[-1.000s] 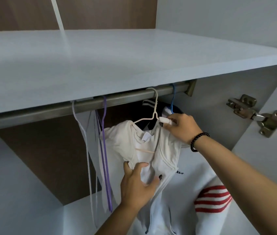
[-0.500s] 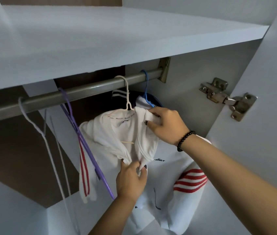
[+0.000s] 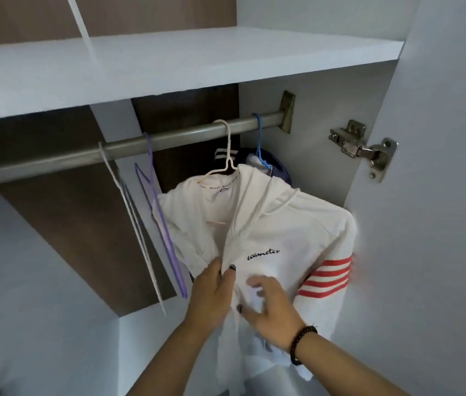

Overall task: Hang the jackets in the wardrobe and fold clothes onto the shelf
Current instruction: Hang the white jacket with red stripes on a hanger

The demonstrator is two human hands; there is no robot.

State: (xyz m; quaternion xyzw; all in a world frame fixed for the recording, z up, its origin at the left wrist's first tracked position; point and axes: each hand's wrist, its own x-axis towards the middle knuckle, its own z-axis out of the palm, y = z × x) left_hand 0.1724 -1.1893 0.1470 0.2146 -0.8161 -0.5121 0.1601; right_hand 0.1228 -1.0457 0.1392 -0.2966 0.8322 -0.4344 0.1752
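1. Right, the wardrobe point(image 3: 440, 110) fills the view, its shelf point(image 3: 169, 67) up at twelve o'clock, bare where it shows; no folded clothes up there yet.
2. Under it runs the rail point(image 3: 169, 140), carrying the load: a white jacket point(image 3: 283, 232) on a white hanger point(image 3: 227, 155), and at one o'clock from that a blue hanger point(image 3: 258, 138) with a dark garment point(image 3: 278, 167) tucked behind.
3. That white jacket with red sleeve stripes is hung, at centre frame, its right shoulder pressed against the door side at three o'clock.
4. Spare hangers dangle at nine o'clock: a purple hanger point(image 3: 157, 218) and a pale hanger point(image 3: 131, 218), both bare, presumably waiting for more jackets.
5. Left hand point(image 3: 211, 292) pinches the jacket's front edge, fingers curled on the cloth, probably steadying it.
6. Right hand point(image 3: 268, 307), blurred, lies over the front at five o'clock with fingers spread apart, seemingly smoothing or closing the front so it hangs straight.
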